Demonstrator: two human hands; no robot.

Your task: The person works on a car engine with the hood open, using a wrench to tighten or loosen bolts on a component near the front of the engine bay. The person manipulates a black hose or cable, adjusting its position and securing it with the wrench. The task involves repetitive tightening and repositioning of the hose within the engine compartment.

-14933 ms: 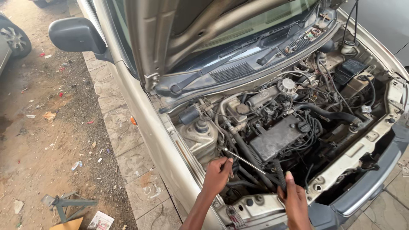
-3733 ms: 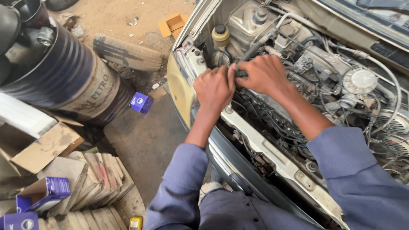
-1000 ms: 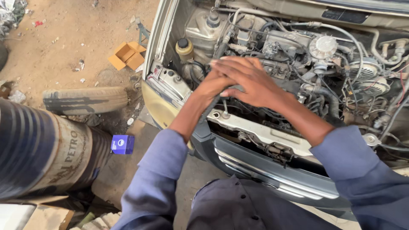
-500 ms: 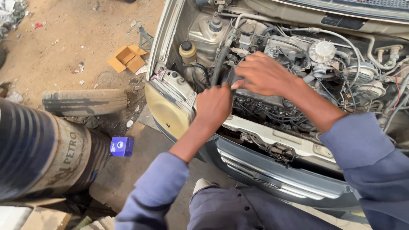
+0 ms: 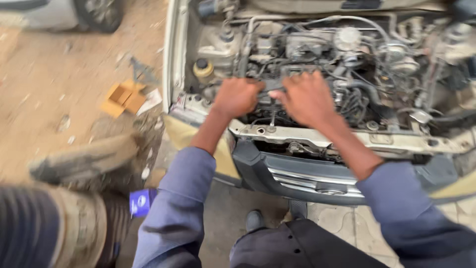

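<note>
While my left hand (image 5: pixel 238 97) is clenched on a dark hose (image 5: pixel 270 85) low in the engine bay (image 5: pixel 347 54), my right hand (image 5: pixel 307 98) grasps it too; I should pull slowly, both hands together.

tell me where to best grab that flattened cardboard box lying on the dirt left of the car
Take the cardboard box by its raised flap edge on the side nearer the car, coming down from above. It seems to lie opened out and nearly flat on the dirt ground, so the upturned flap is likely the only part that fingers can pinch. The view is blurred, so the flap's exact shape is unclear.
</note>
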